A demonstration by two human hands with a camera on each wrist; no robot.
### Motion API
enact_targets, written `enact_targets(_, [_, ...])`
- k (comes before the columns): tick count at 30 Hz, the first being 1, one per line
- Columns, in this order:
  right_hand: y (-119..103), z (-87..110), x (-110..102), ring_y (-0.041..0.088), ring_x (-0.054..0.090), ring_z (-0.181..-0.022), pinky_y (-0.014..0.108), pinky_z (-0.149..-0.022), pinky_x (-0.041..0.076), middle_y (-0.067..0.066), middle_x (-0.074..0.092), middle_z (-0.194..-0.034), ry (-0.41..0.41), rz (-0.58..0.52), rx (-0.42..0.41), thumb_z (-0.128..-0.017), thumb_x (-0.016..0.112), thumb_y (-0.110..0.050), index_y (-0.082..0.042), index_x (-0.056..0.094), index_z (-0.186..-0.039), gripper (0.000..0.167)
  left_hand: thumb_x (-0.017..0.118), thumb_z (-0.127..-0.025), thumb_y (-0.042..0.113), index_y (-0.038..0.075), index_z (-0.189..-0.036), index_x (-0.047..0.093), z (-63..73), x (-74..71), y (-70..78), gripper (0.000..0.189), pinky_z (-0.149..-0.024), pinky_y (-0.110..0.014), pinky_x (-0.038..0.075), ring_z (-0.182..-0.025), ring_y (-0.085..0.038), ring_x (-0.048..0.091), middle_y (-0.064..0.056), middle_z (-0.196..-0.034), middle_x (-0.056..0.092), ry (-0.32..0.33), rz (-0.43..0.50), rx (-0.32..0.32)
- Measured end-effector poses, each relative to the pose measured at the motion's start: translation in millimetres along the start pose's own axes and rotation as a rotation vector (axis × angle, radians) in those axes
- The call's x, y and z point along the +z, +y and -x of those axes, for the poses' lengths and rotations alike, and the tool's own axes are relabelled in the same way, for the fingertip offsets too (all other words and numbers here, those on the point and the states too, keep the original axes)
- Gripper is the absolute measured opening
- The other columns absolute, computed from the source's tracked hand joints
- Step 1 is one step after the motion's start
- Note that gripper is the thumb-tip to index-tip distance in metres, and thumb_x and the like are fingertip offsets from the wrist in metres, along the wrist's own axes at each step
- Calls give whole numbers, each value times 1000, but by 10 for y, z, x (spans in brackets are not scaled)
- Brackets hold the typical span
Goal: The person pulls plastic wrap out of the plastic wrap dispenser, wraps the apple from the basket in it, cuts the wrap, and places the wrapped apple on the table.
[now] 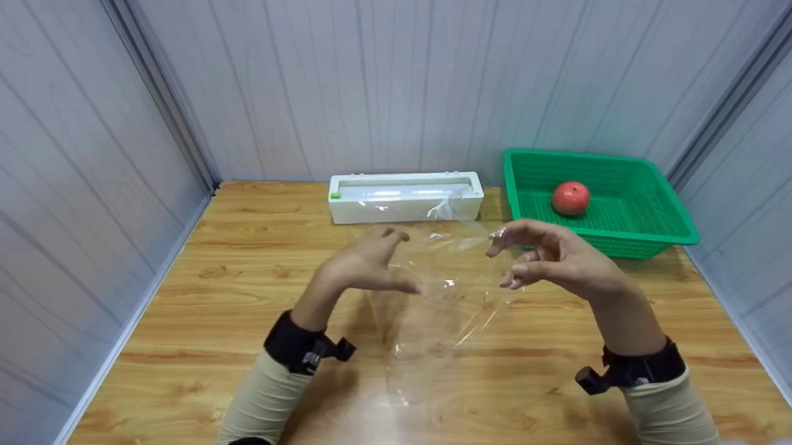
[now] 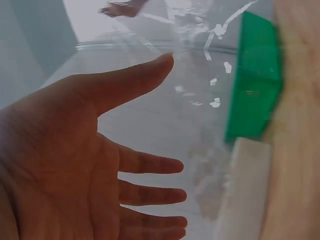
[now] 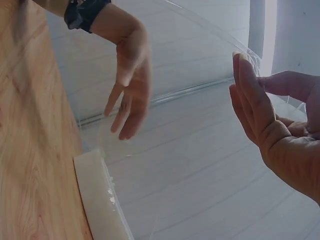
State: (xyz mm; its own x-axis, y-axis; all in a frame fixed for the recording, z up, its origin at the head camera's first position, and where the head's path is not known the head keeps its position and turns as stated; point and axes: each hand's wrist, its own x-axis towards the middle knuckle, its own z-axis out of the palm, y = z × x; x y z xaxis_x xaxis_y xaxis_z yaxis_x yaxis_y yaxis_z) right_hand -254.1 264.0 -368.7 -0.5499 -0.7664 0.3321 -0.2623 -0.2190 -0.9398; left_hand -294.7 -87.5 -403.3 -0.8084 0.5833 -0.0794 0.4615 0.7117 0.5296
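A sheet of clear cling film (image 1: 439, 313) hangs in loose folds between the two hands, above the wooden table. My left hand (image 1: 366, 262) is at the film's left side, thumb and fingers spread apart. In the left wrist view the left palm (image 2: 65, 145) shows, with nothing gripped. The right hand (image 1: 562, 259) holds the film's right edge with curled fingers, and film clings to its fingertips. In the right wrist view, crumpled film lies by the fingertips of the right hand (image 3: 272, 120). Behind the film stands a white cling film dispenser (image 1: 405, 209) with a green tab.
At the back right stands a green plastic basket (image 1: 659, 203), with a round red fruit (image 1: 571, 198) inside. Panelled walls (image 1: 391, 78) enclose the wooden table (image 1: 239, 248) at the back and sides. Both wrists wear black camera straps.
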Motion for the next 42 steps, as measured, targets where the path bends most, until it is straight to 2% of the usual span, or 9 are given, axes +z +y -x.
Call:
enact_targets(6, [63,3,-58,37,76,-99,49,-84,65,28,57,-135,-76,28,67,-100,54,17,15,43,-145,46,84,-76,71,8,-166,29,-223,284,-28,123,-120,-58,38,-151,-42,36,-21,-169,29,-170,-145,-43])
enact_targets(11, [105,16,-114,37,74,-105,59,-87,60,37,53,-135,-223,28,142,-103,53,15,15,45,-145,42,85,-74,72,12,-167,28,-303,438,-26,124,-121,-64,33,-154,-46,28,-22,-171,25,-248,-237,-77])
enact_targets(18, [105,42,-173,40,73,-109,58,-88,60,42,59,-130,-330,64,265,-112,40,4,12,51,-147,38,92,-69,65,12,-169,23,-344,640,-1,133,-124,-65,26,-159,-48,14,-21,-174,14,-269,-300,-135])
enact_targets(21, [87,59,-175,44,71,-113,56,-92,60,35,64,-131,-329,100,350,-114,39,-3,7,57,-145,37,94,-64,68,12,-170,16,-341,707,13,142,-124,-64,25,-159,-48,9,-20,-175,9,-286,-336,-160])
enact_targets(25, [46,97,-167,43,71,-113,49,-93,62,18,72,-128,-314,265,438,-115,41,-10,-3,65,-142,37,96,-61,66,13,-170,16,-348,776,3,146,-124,-61,28,-159,-48,11,-19,-175,9,-285,-352,-182])
enact_targets(31, [3,134,-179,25,76,-107,43,-91,63,11,74,-127,-284,485,517,-115,47,-18,-7,68,-140,34,95,-57,70,7,-161,34,-404,877,19,136,-107,-55,53,-147,-47,34,-22,-161,31,-273,-527,-162])
enact_targets(35, [-4,141,-206,21,77,-101,40,-90,64,6,76,-122,-268,611,497,-114,50,-22,-9,71,-136,33,98,-58,64,8,-164,28,-415,908,20,139,-110,-59,49,-152,-50,27,-24,-167,24,-291,-549,-192])
enact_targets(39, [50,111,-215,17,76,-102,34,-88,63,-5,76,-117,-292,758,372,-112,55,-25,-14,71,-136,30,103,-54,57,9,-163,30,-412,901,7,139,-109,-59,50,-152,-49,27,-21,-169,23,-283,-513,-204])
enact_targets(42, [130,63,-195,16,74,-105,34,-89,62,-6,75,-117,-327,781,291,-110,60,-25,-15,70,-136,30,105,-52,51,10,-161,34,-400,887,1,137,-108,-60,50,-152,-48,28,-20,-169,24,-276,-488,-205])
